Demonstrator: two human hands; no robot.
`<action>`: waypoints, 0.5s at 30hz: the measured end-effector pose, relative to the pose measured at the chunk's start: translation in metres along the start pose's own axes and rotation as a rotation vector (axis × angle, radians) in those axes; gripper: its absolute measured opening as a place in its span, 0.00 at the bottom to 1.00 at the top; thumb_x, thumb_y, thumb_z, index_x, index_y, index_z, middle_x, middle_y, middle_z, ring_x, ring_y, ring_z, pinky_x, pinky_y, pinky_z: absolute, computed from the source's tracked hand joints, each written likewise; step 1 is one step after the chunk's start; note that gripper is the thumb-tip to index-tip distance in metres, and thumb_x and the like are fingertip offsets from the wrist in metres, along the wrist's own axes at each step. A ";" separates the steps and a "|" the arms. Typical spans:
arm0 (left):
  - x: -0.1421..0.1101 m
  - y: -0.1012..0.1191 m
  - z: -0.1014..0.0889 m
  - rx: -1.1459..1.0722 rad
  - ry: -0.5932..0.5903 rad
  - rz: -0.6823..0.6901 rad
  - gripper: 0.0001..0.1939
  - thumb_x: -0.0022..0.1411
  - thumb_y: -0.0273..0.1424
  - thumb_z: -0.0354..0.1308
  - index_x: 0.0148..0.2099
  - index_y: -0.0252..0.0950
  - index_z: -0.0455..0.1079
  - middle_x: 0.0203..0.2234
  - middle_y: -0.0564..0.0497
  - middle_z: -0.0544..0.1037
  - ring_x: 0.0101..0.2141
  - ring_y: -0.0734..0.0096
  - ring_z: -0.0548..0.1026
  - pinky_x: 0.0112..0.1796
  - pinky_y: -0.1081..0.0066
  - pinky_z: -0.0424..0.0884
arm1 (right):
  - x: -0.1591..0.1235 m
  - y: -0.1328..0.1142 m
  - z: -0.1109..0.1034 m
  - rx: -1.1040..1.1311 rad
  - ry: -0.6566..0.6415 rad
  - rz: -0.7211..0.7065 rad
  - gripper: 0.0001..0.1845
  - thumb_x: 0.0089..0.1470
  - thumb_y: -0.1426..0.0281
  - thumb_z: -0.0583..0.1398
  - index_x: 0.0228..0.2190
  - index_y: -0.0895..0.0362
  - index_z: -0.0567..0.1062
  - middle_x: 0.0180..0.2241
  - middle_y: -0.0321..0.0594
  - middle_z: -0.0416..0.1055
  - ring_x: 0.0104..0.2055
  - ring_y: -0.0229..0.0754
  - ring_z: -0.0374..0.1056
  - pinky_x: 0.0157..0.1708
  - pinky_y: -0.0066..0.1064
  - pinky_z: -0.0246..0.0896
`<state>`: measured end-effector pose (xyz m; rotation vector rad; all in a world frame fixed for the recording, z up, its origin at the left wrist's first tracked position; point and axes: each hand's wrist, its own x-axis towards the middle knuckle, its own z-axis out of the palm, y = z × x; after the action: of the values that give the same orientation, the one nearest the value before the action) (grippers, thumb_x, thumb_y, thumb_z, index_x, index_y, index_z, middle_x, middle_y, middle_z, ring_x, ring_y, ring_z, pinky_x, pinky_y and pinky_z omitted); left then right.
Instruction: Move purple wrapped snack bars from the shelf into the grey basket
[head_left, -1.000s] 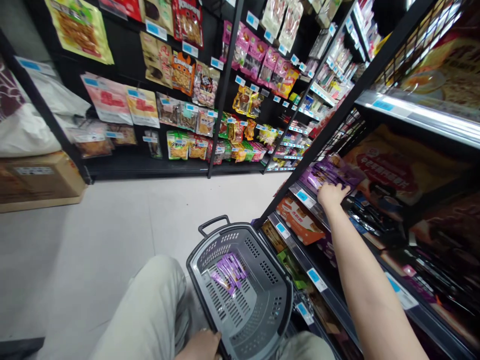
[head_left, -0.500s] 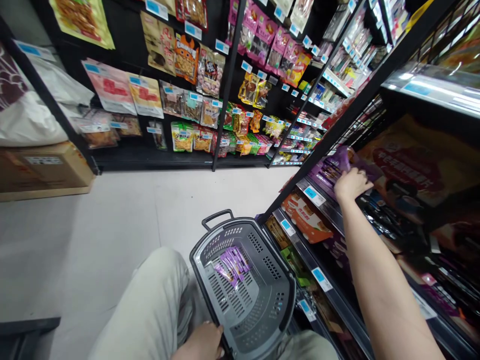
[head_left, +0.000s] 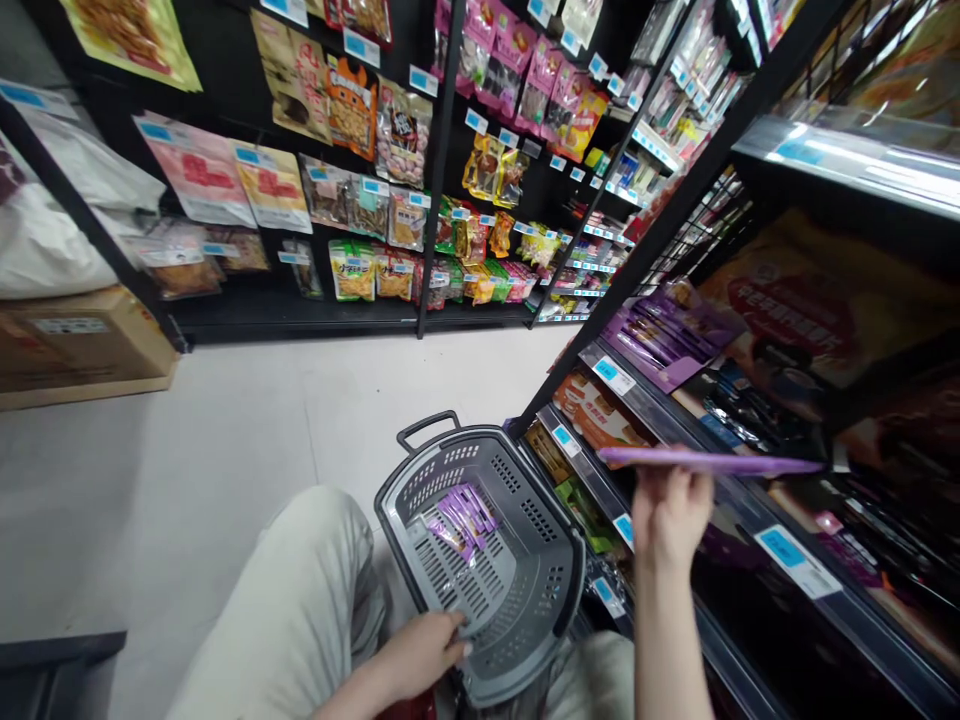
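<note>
My right hand [head_left: 673,515] grips a flat purple packet [head_left: 712,461], held level and seen almost edge-on in front of the shelf. Its printed faces cannot be made out. My left hand [head_left: 424,650] is at the near-left rim of a grey shopping basket [head_left: 517,630], its bent fingers over the edge. In the basket lie several small purple sachets [head_left: 463,518], fanned side by side on the slotted bottom. More purple packets [head_left: 667,330] sit in an open purple box on the shelf, beyond my right hand.
A shelf rack with price tags [head_left: 796,560] rises close on my right, its black post [head_left: 592,325] beside the basket. Hanging snack bags [head_left: 405,130] line the rack ahead. A cardboard box [head_left: 86,345] stands at left on the pale floor [head_left: 240,430]. My knees flank the basket.
My right hand has drawn back from the purple packets on the shelf, bringing one purple packet toward me. My left hand has shifted slightly up and right, farther over the basket rim.
</note>
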<state>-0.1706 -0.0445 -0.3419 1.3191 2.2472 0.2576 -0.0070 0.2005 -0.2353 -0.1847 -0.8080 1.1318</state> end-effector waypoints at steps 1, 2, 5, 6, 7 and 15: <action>0.003 0.002 -0.001 -0.172 -0.009 0.011 0.22 0.58 0.40 0.47 0.49 0.33 0.68 0.41 0.43 0.76 0.43 0.62 0.73 0.46 0.65 0.66 | -0.029 0.006 -0.008 0.129 -0.099 0.192 0.14 0.48 0.58 0.61 0.34 0.52 0.70 0.33 0.37 0.67 0.36 0.41 0.65 0.42 0.41 0.62; 0.004 0.003 -0.002 -0.383 -0.031 0.015 0.25 0.59 0.44 0.46 0.51 0.32 0.66 0.42 0.42 0.75 0.42 0.63 0.73 0.45 0.64 0.67 | -0.058 0.013 -0.015 0.231 -0.182 0.359 0.14 0.46 0.57 0.63 0.32 0.51 0.71 0.31 0.37 0.68 0.35 0.41 0.65 0.41 0.40 0.62; 0.003 0.007 -0.010 -1.025 -0.161 0.036 0.35 0.57 0.54 0.41 0.54 0.31 0.62 0.44 0.38 0.73 0.39 0.62 0.74 0.40 0.63 0.70 | -0.138 0.040 -0.030 0.423 -0.298 0.711 0.14 0.42 0.57 0.66 0.31 0.50 0.74 0.29 0.37 0.69 0.35 0.42 0.65 0.41 0.39 0.62; 0.001 0.008 -0.013 -1.159 -0.200 0.061 0.37 0.56 0.56 0.42 0.54 0.31 0.62 0.44 0.38 0.72 0.39 0.62 0.74 0.38 0.63 0.71 | -0.160 0.049 -0.034 0.464 -0.315 0.784 0.13 0.41 0.58 0.66 0.30 0.50 0.74 0.30 0.37 0.69 0.36 0.42 0.65 0.42 0.39 0.62; -0.001 0.008 -0.015 -1.228 -0.223 0.088 0.36 0.54 0.56 0.46 0.53 0.32 0.62 0.43 0.39 0.73 0.38 0.62 0.74 0.36 0.64 0.72 | -0.179 0.056 -0.037 0.495 -0.336 0.843 0.13 0.41 0.59 0.66 0.30 0.50 0.75 0.30 0.37 0.69 0.36 0.42 0.65 0.42 0.38 0.61; -0.004 -0.001 -0.007 -1.037 -0.009 0.031 0.31 0.38 0.39 0.68 0.45 0.30 0.67 0.28 0.49 0.74 0.23 0.72 0.73 0.20 0.76 0.66 | -0.211 0.085 -0.048 0.409 -0.493 0.997 0.13 0.34 0.72 0.63 0.29 0.55 0.76 0.32 0.37 0.71 0.42 0.44 0.64 0.47 0.35 0.57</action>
<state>-0.1733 -0.0476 -0.3354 0.7531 1.6305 1.2141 -0.0766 0.0696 -0.4143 0.0605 -0.9080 2.3201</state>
